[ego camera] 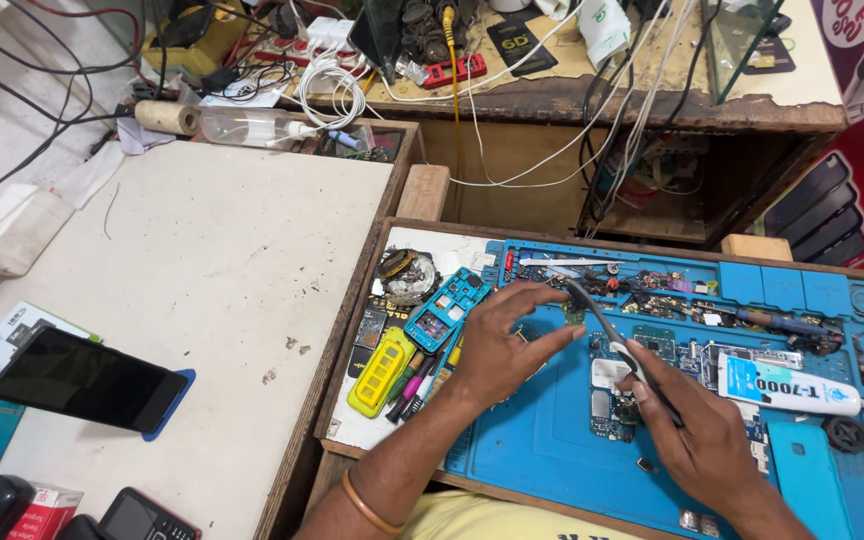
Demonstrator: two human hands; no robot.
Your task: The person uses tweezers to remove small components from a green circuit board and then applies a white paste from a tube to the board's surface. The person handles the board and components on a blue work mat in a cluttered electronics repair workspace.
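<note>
On the blue repair mat (552, 450), one pair of tweezers (607, 335) is pinched by the closed fingers of the right hand (697, 440). Its long axis is pointed up-left, toward the left hand (502, 345), whose fingers are spread flat, holding nothing. One small green board (574, 315) is seen just beside the tweezer tip. One white glue tube (787, 388) is laid near the right hand.

Both bare arms reach in from the bottom. The left hand (500, 345) lies palm down, its fingers (542, 340) spread and stretched out to the right, and a thin band sits on that forearm. The right hand (697, 430) is curled tight in a pinch, its knuckles up and its fingertips (642, 385) pointing up and left.
</note>
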